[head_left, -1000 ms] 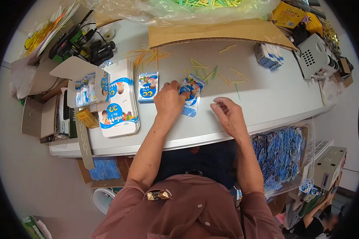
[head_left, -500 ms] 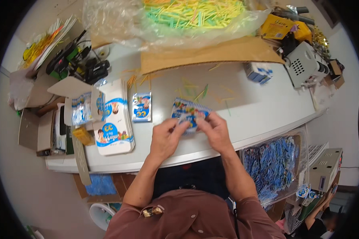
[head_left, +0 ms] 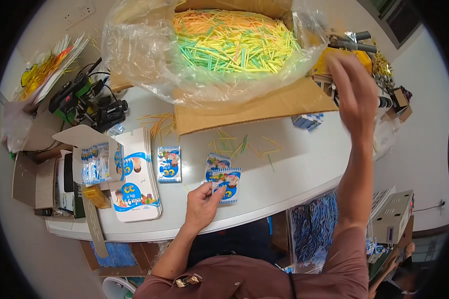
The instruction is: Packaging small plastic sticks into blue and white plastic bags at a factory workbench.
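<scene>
My left hand (head_left: 203, 205) is closed on a small blue-and-white packet (head_left: 228, 183), thumb across its lower left corner. Behind it, partly covered, a second similar packet (head_left: 218, 161) shows; whether the hand grips that one too is unclear. Raised at the far right, beside a yellow bag (head_left: 366, 61), is my right hand (head_left: 354, 94). Motion blurs it, but its fingers look stretched and apart with nothing visible in them. Another packet (head_left: 169, 164) lies flat on the white table (head_left: 304, 154), left of the held one.
A carton lined with clear plastic (head_left: 139, 65) holds many coloured sticks (head_left: 239, 42); its cardboard flap (head_left: 257, 107) hangs toward me. Loose sticks (head_left: 157, 124) lie on the table. Flat printed cartons (head_left: 134, 199) and an open box of packets (head_left: 96, 162) stand left. A packet-filled bin (head_left: 314, 229) sits below right.
My right hand has let go of the packets and swung up to the far right. My left hand keeps hold near the table edge. The view has tilted up, showing more of the carton.
</scene>
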`<control>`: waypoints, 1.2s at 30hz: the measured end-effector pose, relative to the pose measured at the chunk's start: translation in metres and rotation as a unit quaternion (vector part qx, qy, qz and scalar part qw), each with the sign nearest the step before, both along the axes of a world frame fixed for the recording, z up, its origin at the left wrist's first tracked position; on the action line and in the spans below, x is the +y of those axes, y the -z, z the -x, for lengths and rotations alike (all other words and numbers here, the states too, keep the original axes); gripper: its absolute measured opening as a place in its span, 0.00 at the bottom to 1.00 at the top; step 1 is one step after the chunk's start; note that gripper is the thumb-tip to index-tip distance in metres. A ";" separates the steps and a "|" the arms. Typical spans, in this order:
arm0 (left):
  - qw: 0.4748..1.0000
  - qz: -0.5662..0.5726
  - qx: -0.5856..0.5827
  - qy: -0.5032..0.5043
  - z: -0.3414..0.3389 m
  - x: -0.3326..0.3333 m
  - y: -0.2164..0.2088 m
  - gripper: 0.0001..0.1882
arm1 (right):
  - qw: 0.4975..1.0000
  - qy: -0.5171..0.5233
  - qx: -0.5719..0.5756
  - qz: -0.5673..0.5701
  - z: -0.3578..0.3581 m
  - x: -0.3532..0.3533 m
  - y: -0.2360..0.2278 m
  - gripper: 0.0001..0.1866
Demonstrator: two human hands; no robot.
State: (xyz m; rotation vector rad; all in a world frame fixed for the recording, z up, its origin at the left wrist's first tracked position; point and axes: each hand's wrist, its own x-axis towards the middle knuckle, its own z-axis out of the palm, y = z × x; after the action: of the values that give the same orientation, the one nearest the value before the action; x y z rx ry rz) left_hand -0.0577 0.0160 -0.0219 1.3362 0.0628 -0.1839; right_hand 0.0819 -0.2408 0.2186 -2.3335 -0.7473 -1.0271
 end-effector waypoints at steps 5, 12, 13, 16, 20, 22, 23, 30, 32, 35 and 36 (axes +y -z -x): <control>1.000 0.010 0.019 0.002 -0.005 -0.001 0.002 0.10 | 0.981 -0.016 0.122 0.150 -0.169 -0.008 -0.019 0.14; 0.999 0.020 0.026 0.008 -0.012 0.005 0.002 0.10 | 0.925 -0.017 0.109 0.362 -0.273 0.053 -0.004 0.11; 0.999 0.022 0.026 0.008 -0.015 0.005 0.001 0.10 | 0.914 -0.012 0.102 0.393 -0.282 0.054 0.002 0.11; 1.000 0.009 0.022 0.011 -0.020 0.005 0.000 0.10 | 0.896 0.013 0.089 0.436 -0.304 0.057 0.020 0.11; 0.999 -0.035 0.014 0.017 -0.024 0.012 0.007 0.10 | 0.874 0.059 0.014 0.482 -0.319 0.071 0.034 0.13; 0.999 -0.041 0.016 0.014 -0.025 0.013 0.009 0.10 | 0.865 0.058 -0.012 0.498 -0.320 0.073 0.036 0.12; 0.999 -0.040 0.009 0.013 -0.026 0.013 0.010 0.09 | 0.856 0.060 -0.040 0.512 -0.322 0.070 0.036 0.11; 1.000 0.006 0.014 -0.016 -0.026 0.013 0.007 0.10 | 0.879 0.074 -0.033 0.470 -0.311 0.050 0.025 0.10; 1.000 0.018 0.014 -0.018 -0.022 0.013 0.008 0.10 | 0.923 0.029 -0.054 0.379 -0.303 0.042 0.018 0.11; 0.999 0.035 0.009 -0.020 -0.017 0.011 0.008 0.10 | 0.941 0.024 0.024 0.337 -0.293 0.033 0.005 0.11; 0.999 0.041 0.003 -0.019 -0.015 0.010 0.007 0.10 | 0.941 0.027 0.021 0.337 -0.290 0.027 0.004 0.11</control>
State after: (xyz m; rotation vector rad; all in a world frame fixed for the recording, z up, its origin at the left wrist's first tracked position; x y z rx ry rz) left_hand -0.0425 0.0257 -0.0286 1.2520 0.0850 -0.1576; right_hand 0.3714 -0.2134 0.2150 -2.9485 -1.1655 -0.8192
